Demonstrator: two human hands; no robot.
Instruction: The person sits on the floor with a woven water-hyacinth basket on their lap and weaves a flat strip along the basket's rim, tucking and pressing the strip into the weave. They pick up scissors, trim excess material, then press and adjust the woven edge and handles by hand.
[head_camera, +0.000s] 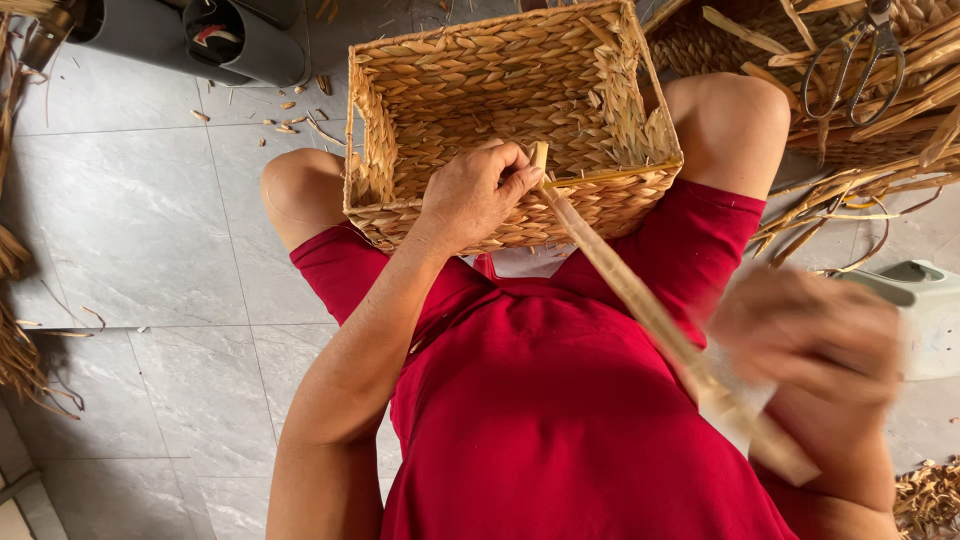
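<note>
Fingers: left hand (478, 192) pinches a long flat tan reed strip (640, 305) at the rectangular woven straw basket (510, 110) rim; right hand (810, 335), blurred, grip unclear.
Strip: runs from basket rim toward right hand.
Handling: likely light, pliable, splits easily; best gripped near the rim.

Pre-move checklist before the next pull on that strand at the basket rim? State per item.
1. Left hand pins the strand at the basket rim: ok, fingers pressed on it there.
2. Right hand grips the strand's free end: cannot tell, the hand is blurred.
3. Strand runs straight between the hands: ok, no slack or kink visible.
4. Basket steadied between the knees: ok, it sits on the lap against both.
5. Scissors clear of the hands: ok, lying on the pile of reeds at upper right.
</note>
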